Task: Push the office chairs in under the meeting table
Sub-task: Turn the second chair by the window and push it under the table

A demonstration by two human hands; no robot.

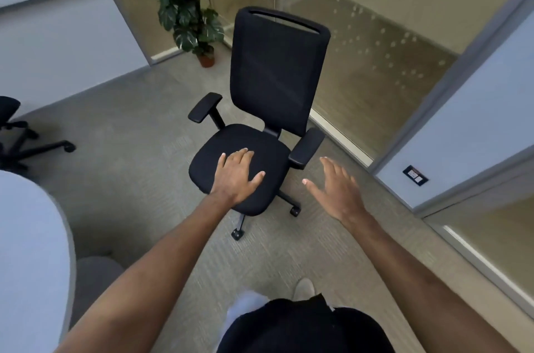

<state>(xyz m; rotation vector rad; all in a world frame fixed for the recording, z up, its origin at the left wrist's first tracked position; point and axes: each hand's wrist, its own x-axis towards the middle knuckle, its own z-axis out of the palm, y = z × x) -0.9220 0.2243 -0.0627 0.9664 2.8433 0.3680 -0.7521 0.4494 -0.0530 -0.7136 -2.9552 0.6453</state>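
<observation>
A black office chair (260, 127) stands on the grey carpet (138, 133), out in the open, with its seat facing the person. Its tall mesh back is near the glass wall (375, 43). The left hand (238, 176) lies flat and open over the front of the seat, fingers spread wide, holding nothing. The right hand (338, 188) is open too, fingers spread, in the air just beside the chair's armrest (306, 147) and not touching it. The pale round edge of the meeting surface (31, 237) shows at the lower left, well apart from the chair. Another black chair (17, 133) peeks in at the left edge. A potted plant (185, 6) stands in the corner.
</observation>
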